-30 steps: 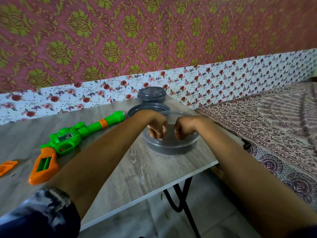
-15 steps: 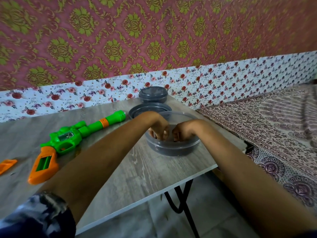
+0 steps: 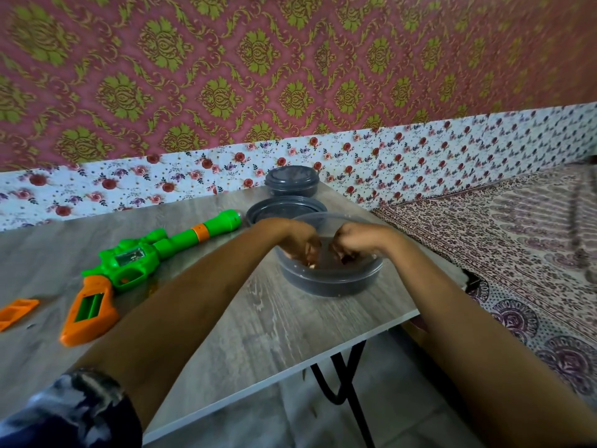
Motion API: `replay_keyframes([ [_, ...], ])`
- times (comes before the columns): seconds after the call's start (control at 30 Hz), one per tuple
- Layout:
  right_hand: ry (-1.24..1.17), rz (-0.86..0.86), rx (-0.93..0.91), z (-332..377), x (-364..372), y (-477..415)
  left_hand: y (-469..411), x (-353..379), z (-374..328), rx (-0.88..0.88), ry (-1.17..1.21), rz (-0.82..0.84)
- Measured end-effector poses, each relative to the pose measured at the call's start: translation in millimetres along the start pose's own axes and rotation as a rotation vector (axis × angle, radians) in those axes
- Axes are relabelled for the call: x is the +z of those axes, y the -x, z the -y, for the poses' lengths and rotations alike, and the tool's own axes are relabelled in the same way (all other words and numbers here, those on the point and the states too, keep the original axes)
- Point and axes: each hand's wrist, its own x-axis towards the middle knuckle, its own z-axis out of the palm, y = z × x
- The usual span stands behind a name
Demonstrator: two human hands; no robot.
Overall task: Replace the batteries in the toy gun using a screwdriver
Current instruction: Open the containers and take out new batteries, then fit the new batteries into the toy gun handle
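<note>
The green and orange toy gun [image 3: 129,263] lies on the table to the left, and the battery bay in its orange grip stands uncovered. Its orange battery cover [image 3: 16,310] rests at the left edge of the view. Both hands reach into a round grey container [image 3: 329,282] near the table's right edge. My left hand [image 3: 298,239] curls its fingers down and pinches a small gold-tipped piece that looks like a battery. My right hand [image 3: 355,240] is curled beside it, with its fingertips hidden inside the container. No screwdriver is in view.
A loose grey lid [image 3: 284,206] lies just behind the container, and a smaller closed grey tub [image 3: 292,181] stands beyond it by the wall. The wooden table [image 3: 258,334] ends close to the container; a patterned bed [image 3: 517,253] is to the right.
Both hands have stayed in the container, shifting only slightly as the fingers work inside it. The gun and cover have not moved.
</note>
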Motion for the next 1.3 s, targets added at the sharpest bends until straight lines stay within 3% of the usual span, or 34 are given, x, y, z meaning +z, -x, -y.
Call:
replay_keyframes([
  [0.17, -0.92, -0.034, -0.041, 26.7, -5.9, 14.1, 45.5, -12.1, 24.9, -0.035, 0.538, -0.417],
  [0.23, -1.161, -0.049, -0.054, 50.3, -1.0, 19.0, 71.4, -12.7, 34.3, -0.065, 0.774, -0.544],
  [0.33, -1.367, -0.014, -0.062, 85.5, 18.7, 18.9, 108.7, -7.2, 51.5, -0.14, 0.94, -0.686],
  [0.43, -1.279, 0.104, -0.08, 127.6, 61.4, 16.0, 155.5, 14.4, 71.0, -0.225, 1.033, -0.814],
  [0.7, -1.257, 0.123, -0.092, 195.2, 180.3, 3.0, 243.0, 92.0, 109.5, -0.571, 1.258, -1.015],
  [0.83, -0.932, 0.002, -0.196, 210.8, 198.0, -8.9, 260.9, 116.0, 128.9, -0.627, 1.332, -1.082],
  [0.93, -0.486, -0.128, -0.383, 210.1, 209.9, -20.2, 259.0, 135.1, 146.2, -0.671, 1.215, -1.148],
  [1.07, -0.143, -0.073, -0.484, 205.6, 225.4, -26.3, 242.6, 169.0, 155.7, -0.771, 1.172, -1.306],
  [1.17, -0.105, -0.145, -0.452, 211.1, 227.3, -24.1, 237.3, 178.5, 161.8, -0.782, 1.447, -1.441],
  [1.3, -0.245, -0.054, -0.409, 221.7, 233.1, -35.6, 240.1, 179.2, 168.3, -0.791, 1.608, -1.391],
])
